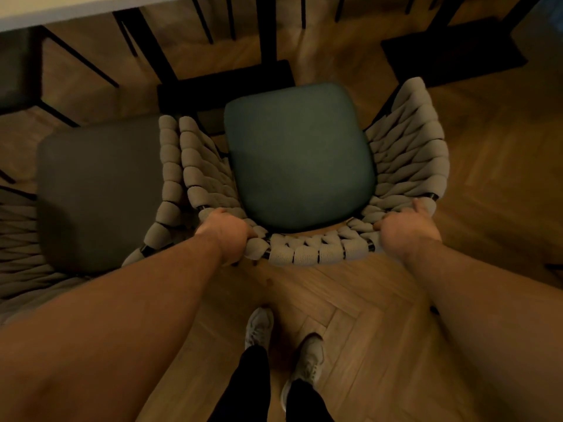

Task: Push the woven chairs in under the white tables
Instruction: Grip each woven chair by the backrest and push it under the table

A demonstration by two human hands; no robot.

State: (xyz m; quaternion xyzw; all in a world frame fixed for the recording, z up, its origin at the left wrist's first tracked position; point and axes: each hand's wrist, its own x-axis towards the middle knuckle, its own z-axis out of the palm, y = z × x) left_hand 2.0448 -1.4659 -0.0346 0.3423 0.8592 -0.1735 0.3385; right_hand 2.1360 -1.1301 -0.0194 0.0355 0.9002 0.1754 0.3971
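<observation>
The woven chair (307,254) stands on the herringbone wood floor (350,300), directly in front of the person, its curved back rim nearest them and its green seat cushion (300,156) facing away. The front of the seat overlaps a flat black base (219,83) in the view. The white desk (76,7) shows only as a pale edge at the upper left.

Both hands grasp the back rim. The left hand (227,231) is at its left end, fingers (248,234) curled tight over the woven cord. The right hand (405,228) is at its right end, wrapped round the rim in the same way, thumb up along the side weave.

Just beside it on the left, their woven sides almost touching, is a second chair (169,178) with a grey cushion (97,193). Thin black legs (204,19) stand beyond. Below the arms are two pale shoes (259,327) and black trouser legs (253,382).
</observation>
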